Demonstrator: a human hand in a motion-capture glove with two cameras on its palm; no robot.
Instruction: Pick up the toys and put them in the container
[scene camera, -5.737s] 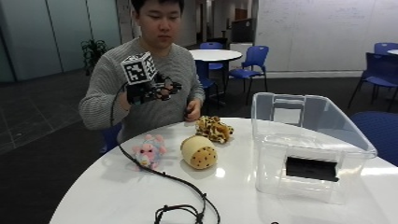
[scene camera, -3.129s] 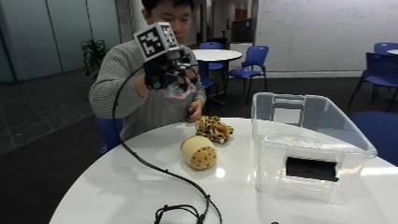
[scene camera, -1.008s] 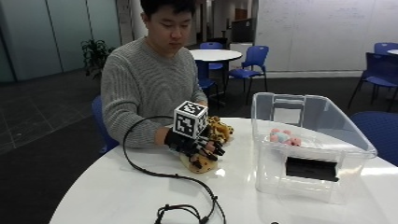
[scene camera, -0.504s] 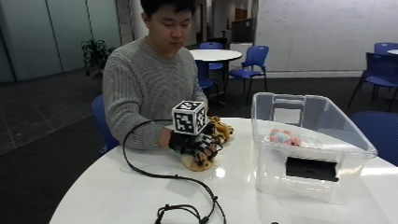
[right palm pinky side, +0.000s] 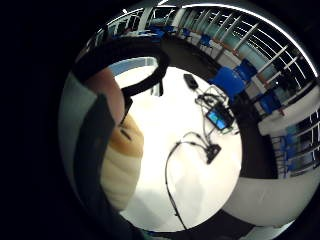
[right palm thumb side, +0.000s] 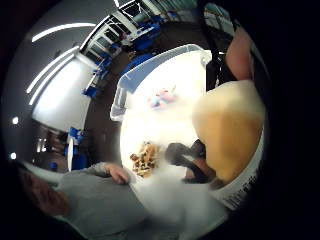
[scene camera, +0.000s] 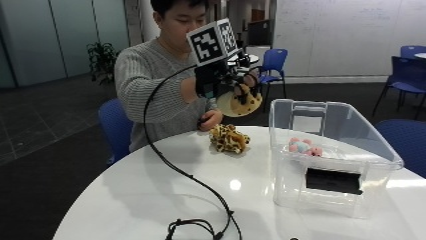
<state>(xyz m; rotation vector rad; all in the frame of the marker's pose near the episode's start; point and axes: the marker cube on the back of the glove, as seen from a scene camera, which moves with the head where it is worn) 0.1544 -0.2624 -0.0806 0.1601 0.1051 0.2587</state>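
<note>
In the outside view my gloved right hand (scene camera: 218, 82) holds a round cream toy with brown spots (scene camera: 238, 98) in the air, above the table and left of the clear plastic container (scene camera: 319, 200). My fingers are curled round it. Both palm views show the cream toy (right palm pinky side: 120, 170) (right palm thumb side: 230, 130) pressed close against the palm. A pink toy (scene camera: 303, 146) (right palm thumb side: 162, 97) lies inside the container (right palm thumb side: 145, 75). A tan spotted plush (scene camera: 228, 138) (right palm thumb side: 145, 157) lies on the white table (scene camera: 166, 190), with the person's bare hand (scene camera: 212, 120) (right palm thumb side: 117, 174) beside it.
A black cable (scene camera: 193, 225) trails from the glove across the table's near side. The little finger side palm view shows more cables and a small device (right palm pinky side: 217, 120) on the table (right palm pinky side: 200, 175). Blue chairs (scene camera: 273, 62) stand behind the person.
The pink toy has gone from the table into the container. My right hand then came down on the cream toy, gripped it and has lifted it off the table.
</note>
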